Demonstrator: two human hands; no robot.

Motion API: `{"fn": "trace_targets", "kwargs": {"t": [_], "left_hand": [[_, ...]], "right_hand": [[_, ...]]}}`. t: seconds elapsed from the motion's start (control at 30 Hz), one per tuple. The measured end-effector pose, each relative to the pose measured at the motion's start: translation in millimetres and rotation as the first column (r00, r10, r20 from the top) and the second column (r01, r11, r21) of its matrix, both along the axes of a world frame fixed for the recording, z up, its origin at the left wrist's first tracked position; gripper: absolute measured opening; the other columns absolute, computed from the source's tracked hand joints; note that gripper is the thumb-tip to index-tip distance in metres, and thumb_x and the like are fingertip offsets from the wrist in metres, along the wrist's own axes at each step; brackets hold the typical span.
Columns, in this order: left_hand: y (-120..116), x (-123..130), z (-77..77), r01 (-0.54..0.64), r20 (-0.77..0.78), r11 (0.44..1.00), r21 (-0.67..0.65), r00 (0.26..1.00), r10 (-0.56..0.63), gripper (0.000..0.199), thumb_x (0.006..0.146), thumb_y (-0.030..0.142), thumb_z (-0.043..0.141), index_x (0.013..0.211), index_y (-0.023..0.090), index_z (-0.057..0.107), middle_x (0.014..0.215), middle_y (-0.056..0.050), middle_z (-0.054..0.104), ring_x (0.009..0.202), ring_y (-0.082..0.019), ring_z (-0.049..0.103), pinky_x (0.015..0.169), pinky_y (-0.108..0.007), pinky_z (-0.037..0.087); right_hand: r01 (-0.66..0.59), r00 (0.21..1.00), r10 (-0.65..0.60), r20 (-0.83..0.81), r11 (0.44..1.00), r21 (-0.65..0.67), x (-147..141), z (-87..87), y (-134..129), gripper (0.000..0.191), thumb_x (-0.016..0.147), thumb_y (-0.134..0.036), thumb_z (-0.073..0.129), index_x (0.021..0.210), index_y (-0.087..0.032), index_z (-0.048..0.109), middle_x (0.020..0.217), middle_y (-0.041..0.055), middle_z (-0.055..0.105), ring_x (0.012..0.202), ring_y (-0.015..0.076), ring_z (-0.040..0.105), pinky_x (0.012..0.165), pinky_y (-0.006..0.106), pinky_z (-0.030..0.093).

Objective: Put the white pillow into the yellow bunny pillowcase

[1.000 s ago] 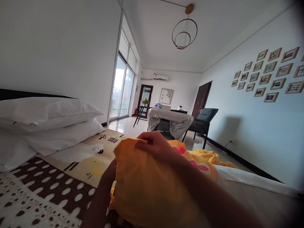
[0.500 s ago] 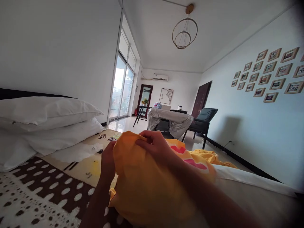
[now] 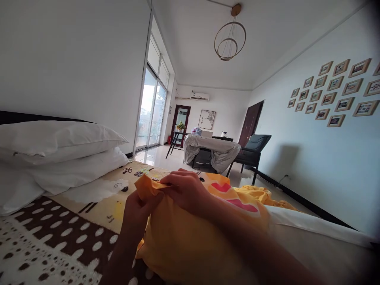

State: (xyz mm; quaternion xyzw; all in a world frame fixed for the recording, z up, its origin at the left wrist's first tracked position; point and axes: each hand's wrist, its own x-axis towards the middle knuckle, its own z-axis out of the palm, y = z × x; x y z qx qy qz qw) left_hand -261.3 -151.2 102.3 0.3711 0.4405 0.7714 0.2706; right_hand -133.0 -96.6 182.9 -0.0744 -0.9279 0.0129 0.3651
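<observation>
Brown-and-cream patterned bedding point(image 3: 68, 222) fills lower left; our left fingers point(image 3: 152, 204) and right fingers point(image 3: 174, 179) pinch yellow-orange fabric point(image 3: 184, 241), probably soft, by its edge.

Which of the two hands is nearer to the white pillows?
The left hand, holding the yellow cloth on the side towards the white pillows; the right hand holds this cloth farther from them.

I hold matt, wrinkly yellow cloth point(image 3: 178, 241); lower left, the blanket point(image 3: 63, 215) looks fuzzy; mid-frame, the floor point(image 3: 154, 156) shines.
</observation>
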Motion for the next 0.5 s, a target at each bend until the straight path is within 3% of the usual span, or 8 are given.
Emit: {"fn": "trace_targets", "kwargs": {"t": [0.13,0.3,0.4,0.5], "left_hand": [[-7.6,-7.3,2.8,0.009,-0.014,1.0,0.011,1.0,-0.009,0.035,0.058,0.042,0.073,0.073,0.013,0.062,0.062,-0.002,0.062,0.061,-0.017,0.056,0.054,-0.025,0.046],[-20.8,-4.8,9.6,0.02,-0.119,0.999,0.036,0.993,-0.015,0.036,0.063,0.048,0.07,0.076,0.015,0.063,0.063,-0.001,0.06,0.059,-0.017,0.054,0.051,-0.025,0.044],[-33.8,2.6,10.2,-0.088,-0.23,0.975,0.202,0.964,0.134,0.024,0.069,0.041,0.066,0.066,0.018,0.058,0.065,0.0,0.057,0.061,-0.015,0.051,0.051,-0.023,0.041],[-45.4,8.0,1.4,-0.291,-0.295,0.888,0.355,0.867,0.402,0.012,0.07,0.029,0.063,0.065,0.021,0.056,0.074,-0.001,0.06,0.073,-0.018,0.055,0.06,-0.024,0.043]], "right_hand": [[0.054,0.997,-0.048,0.058,0.994,-0.099,3.6,8.0,-4.3,0.018,0.087,-0.029,0.053,0.074,-0.019,0.06,0.064,-0.0022,0.056,0.059,0.0088,0.044,0.059,0.02,0.033],[0.137,0.978,-0.165,0.128,0.969,0.206,18.1,19.7,-9.4,0.03,0.093,-0.03,0.042,0.066,-0.019,0.052,0.059,-0.0018,0.046,0.052,0.0089,0.033,0.053,0.024,0.023],[0.145,0.973,-0.188,0.137,0.95,0.276,26.7,25.4,-10.3,0.036,0.095,-0.035,0.038,0.068,-0.019,0.055,0.06,-0.0004,0.048,0.052,0.0091,0.034,0.054,0.024,0.024],[0.105,0.976,-0.149,0.159,0.961,0.256,30.7,28.8,-10.2,0.039,0.096,-0.037,0.036,0.07,-0.018,0.058,0.062,0.0008,0.052,0.055,0.0095,0.039,0.055,0.024,0.027]]}}
